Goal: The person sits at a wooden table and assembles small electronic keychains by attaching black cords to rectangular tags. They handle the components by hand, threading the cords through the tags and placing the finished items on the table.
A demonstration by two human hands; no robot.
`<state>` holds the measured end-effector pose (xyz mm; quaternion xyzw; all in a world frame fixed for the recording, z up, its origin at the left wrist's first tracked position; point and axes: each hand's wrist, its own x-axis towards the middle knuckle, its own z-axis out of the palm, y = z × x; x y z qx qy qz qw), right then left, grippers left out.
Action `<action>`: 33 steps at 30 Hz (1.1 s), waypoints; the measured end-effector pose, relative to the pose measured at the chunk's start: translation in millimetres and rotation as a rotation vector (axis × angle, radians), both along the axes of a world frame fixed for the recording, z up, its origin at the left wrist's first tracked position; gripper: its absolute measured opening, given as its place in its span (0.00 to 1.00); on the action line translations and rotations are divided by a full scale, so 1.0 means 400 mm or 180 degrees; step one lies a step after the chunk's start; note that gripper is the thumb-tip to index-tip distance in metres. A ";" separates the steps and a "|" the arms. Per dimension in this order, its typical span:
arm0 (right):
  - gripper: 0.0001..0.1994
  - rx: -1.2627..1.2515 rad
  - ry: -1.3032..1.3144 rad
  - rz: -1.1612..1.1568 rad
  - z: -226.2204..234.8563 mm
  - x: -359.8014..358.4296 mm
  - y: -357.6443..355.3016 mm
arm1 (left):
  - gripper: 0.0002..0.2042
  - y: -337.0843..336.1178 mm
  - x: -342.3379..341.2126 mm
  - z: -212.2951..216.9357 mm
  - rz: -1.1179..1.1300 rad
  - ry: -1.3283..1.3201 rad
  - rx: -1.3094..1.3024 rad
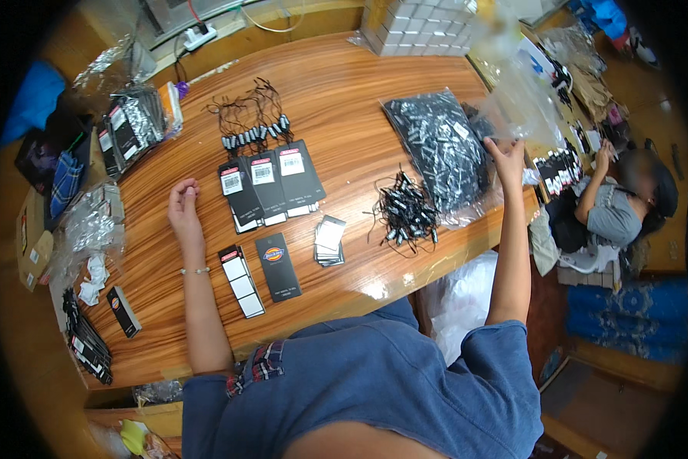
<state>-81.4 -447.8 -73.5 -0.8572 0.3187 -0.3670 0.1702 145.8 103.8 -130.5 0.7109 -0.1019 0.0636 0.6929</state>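
Observation:
At the right edge of the table, my right hand pinches a clear plastic bag, which stands up loosely above the fingers. Beside it lies a large packed bag of black string loops with silver-grey tips. A loose heap of the same black strings sits next to that bag. My left hand rests on the wood at the left, fingers loosely curled, with nothing visible in them. Nearest to it are black hang tags in overlapping rows, bearing white labels, and a line of string loops behind them.
Before me lie a black tag, a black strip with white stickers and a small card stack. Stacked white boxes stand at the back. Plastic-wrapped packs sit at the left. Another person sits at the right.

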 end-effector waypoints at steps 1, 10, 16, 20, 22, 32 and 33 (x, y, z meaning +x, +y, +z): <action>0.33 0.0049 0.0242 -0.0194 -0.008 0.008 -0.027 | 0.07 -0.008 -0.003 -0.007 -0.0040 -0.0007 0.0053; 0.26 0.0056 0.0268 0.0432 -0.110 0.049 -0.307 | 0.05 -0.004 -0.028 0.033 0.0121 -0.0251 -0.0282; 0.20 0.0254 -0.2168 0.0484 0.122 -0.067 0.251 | 0.06 0.070 -0.221 0.084 0.0509 -0.0501 0.0261; 0.18 0.0898 -0.1624 0.1941 0.076 -0.080 0.474 | 0.07 0.151 -0.376 0.094 0.0784 -0.0460 0.0952; 0.06 0.1202 -0.1220 0.3119 0.079 -0.059 0.555 | 0.08 0.186 -0.460 0.126 0.0913 -0.0295 0.1399; 0.06 0.2541 -0.1050 0.4039 0.109 0.017 0.637 | 0.07 0.226 -0.965 0.003 0.1726 0.0776 0.2086; 0.06 0.2423 -0.0938 0.4027 0.109 0.027 0.629 | 0.07 0.229 -0.997 -0.029 0.1574 0.1162 0.2046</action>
